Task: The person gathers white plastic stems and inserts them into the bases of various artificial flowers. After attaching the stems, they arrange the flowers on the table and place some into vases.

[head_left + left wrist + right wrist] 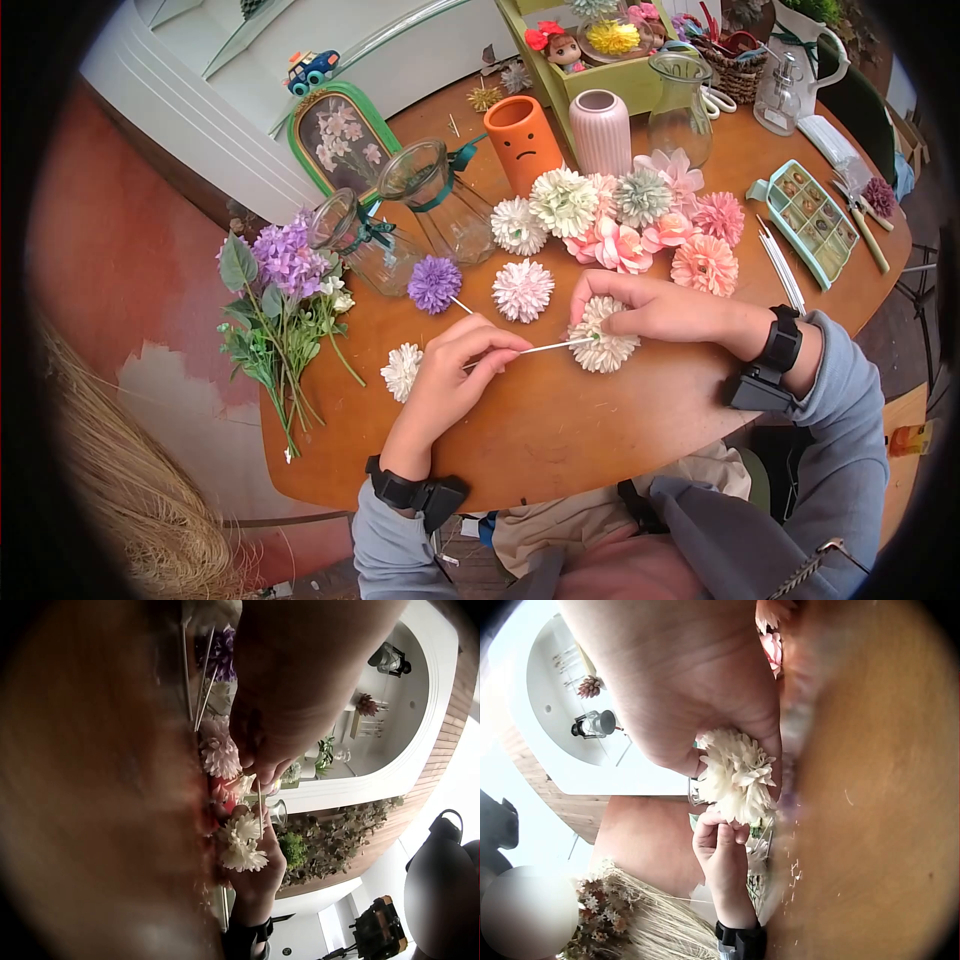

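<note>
A cream chrysanthemum-like artificial flower head (pixel 608 352) is gripped between thumb and fingers of my right hand (pixel 660 308), low over the wooden table. My left hand (pixel 455 365) pinches a thin white stick (pixel 552 347), whose far end meets the flower's green centre. In the right wrist view the cream petals (pixel 739 780) hang from the fingertips, with the left hand (pixel 726 855) close beyond. Beside the left hand lies a white flower (pixel 401 372). A purple flower (pixel 435 284) on a white stick and a pale pink one (pixel 522 291) lie just past the hands.
Glass vases (pixel 440 195) with green ribbons, an orange face vase (pixel 523 145) and a pink ribbed vase (pixel 601 135) stand behind a cluster of flowers (pixel 620 215). Leafy purple stems (pixel 285 300) lie left. White sticks (pixel 782 265), a compartment box (pixel 808 222) and pliers (pixel 868 225) lie right.
</note>
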Tool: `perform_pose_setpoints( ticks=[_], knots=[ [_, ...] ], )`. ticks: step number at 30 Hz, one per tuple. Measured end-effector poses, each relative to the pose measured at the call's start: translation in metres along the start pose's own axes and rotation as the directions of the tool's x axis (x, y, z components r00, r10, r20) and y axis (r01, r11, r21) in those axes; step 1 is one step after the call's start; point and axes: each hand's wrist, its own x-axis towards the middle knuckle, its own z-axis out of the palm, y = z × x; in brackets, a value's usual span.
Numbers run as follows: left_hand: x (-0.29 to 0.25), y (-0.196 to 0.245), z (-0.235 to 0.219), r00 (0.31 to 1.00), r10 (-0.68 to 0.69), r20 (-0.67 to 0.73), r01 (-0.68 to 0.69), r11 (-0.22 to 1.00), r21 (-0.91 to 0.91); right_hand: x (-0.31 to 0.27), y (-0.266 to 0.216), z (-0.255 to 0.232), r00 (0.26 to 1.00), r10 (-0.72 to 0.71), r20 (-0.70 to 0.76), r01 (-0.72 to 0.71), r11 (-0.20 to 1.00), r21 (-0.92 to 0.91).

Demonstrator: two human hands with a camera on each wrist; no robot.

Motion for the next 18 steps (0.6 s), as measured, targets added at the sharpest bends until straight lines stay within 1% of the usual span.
perform_pose_setpoints(
  ticks=[9,12,15,18],
  knots=[
    [-0.0001,-0.0010,-0.0003,1.000,-0.006,0.009,0.005,1.000,0.020,-0.0001,-0.0020,0.0011,1.000,0.017,0.004,-0.017,0.999,0.038],
    [0.0003,0.0008,-0.0015,0.999,0.019,0.028,-0.022,0.995,0.099,0.0004,-0.0014,0.0019,0.999,0.030,-0.023,-0.029,0.999,0.043],
    [0.0002,0.0001,-0.0012,0.999,0.037,0.013,-0.038,0.992,0.123,0.0011,-0.0029,0.0018,0.999,-0.002,-0.053,0.001,1.000,-0.008],
    [-0.0003,0.0022,-0.0021,1.000,0.012,0.016,-0.014,0.991,0.133,0.0012,-0.0027,0.0017,0.998,-0.019,-0.056,0.020,1.000,0.013]
  ],
)
